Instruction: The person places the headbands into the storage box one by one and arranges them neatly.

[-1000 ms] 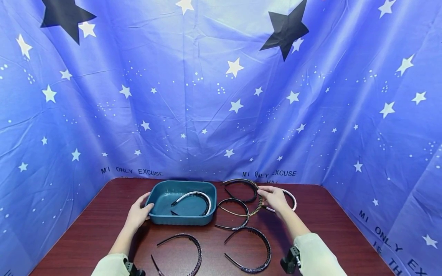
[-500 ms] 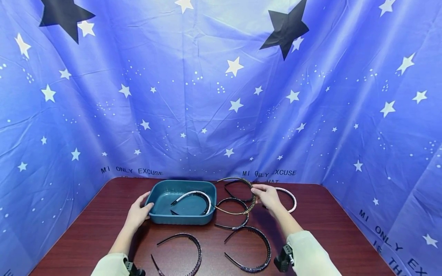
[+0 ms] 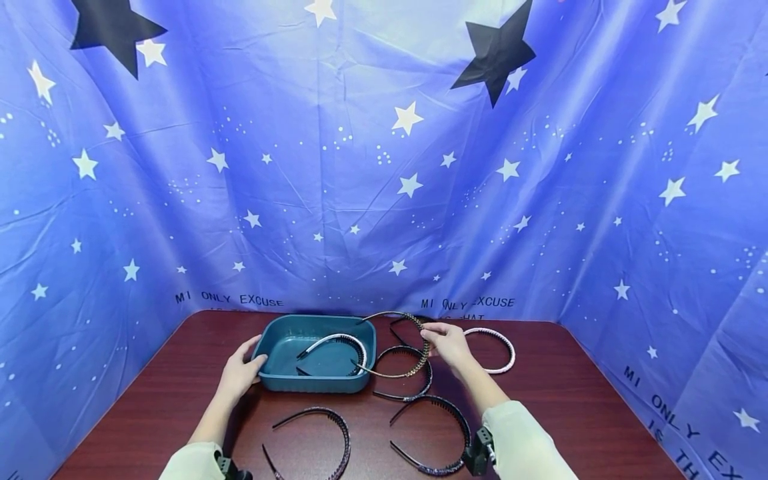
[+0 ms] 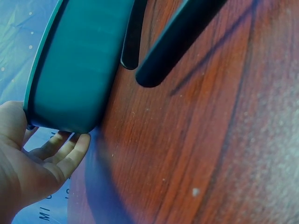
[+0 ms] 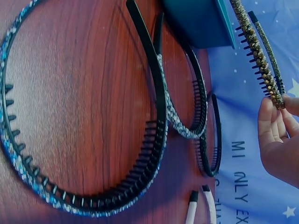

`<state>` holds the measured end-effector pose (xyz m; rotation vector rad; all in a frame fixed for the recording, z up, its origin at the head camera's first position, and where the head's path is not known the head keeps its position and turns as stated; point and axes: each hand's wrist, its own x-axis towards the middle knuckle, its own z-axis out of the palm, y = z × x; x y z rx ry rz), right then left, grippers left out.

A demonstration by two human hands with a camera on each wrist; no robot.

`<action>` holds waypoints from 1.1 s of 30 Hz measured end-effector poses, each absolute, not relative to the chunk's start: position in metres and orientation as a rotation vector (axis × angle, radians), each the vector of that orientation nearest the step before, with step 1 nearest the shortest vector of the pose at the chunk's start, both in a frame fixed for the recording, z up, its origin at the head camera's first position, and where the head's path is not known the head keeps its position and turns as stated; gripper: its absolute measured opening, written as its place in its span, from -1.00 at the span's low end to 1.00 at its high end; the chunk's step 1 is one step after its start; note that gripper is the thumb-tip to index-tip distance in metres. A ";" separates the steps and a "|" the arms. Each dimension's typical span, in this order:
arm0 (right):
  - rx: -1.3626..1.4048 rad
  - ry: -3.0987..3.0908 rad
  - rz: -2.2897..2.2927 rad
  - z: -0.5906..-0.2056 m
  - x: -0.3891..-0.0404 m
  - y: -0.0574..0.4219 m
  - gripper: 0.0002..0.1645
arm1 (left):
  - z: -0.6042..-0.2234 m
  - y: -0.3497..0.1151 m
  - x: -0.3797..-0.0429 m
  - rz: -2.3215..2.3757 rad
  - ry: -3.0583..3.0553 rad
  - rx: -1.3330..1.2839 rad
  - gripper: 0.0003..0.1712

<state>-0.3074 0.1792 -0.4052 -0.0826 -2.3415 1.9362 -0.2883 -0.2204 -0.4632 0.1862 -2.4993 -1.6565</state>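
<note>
A teal plastic basin (image 3: 312,384) sits at the back left of the table with a white headband (image 3: 333,337) inside. My left hand (image 3: 239,372) holds the basin's left end, its thumb at the rim and the fingers against the outer wall, as the left wrist view shows. My right hand (image 3: 449,347) pinches a gold beaded headband (image 3: 427,348) at the middle of its curve. That headband is raised, and its two tips point left over the basin's right rim. In the right wrist view the gold headband (image 5: 261,60) shows its row of comb teeth.
Below and beside the raised headband lie a black headband (image 3: 395,328) and a dark glittery headband (image 3: 430,383). Two more glittery headbands lie in front, one left (image 3: 347,437) and one right (image 3: 466,433). A pinkish-white headband (image 3: 513,352) lies at the right. Star-printed cloth (image 3: 324,200) surrounds the table.
My right hand has carried the gold headband leftward until its tips reach over the basin's rim. More of the pinkish-white headband now shows. The left hand and the basin have stayed put.
</note>
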 end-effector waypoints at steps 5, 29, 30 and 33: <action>-0.070 -2.334 1.944 -0.405 -0.306 0.168 -0.66 | -0.461 -0.219 -0.287 -1.664 -2.492 0.164 -0.40; -0.053 -2.314 2.009 -0.407 -0.310 0.134 -0.64 | -0.461 -0.219 -0.286 -1.655 -2.495 0.174 -0.40; -0.052 -2.314 2.004 -0.406 -0.309 0.133 -0.64 | -0.461 -0.219 -0.286 -1.656 -2.495 0.174 -0.39; -0.035 -2.322 1.994 -0.394 -0.298 0.126 -0.63 | -0.462 -0.220 -0.286 -1.658 -2.493 0.173 -0.39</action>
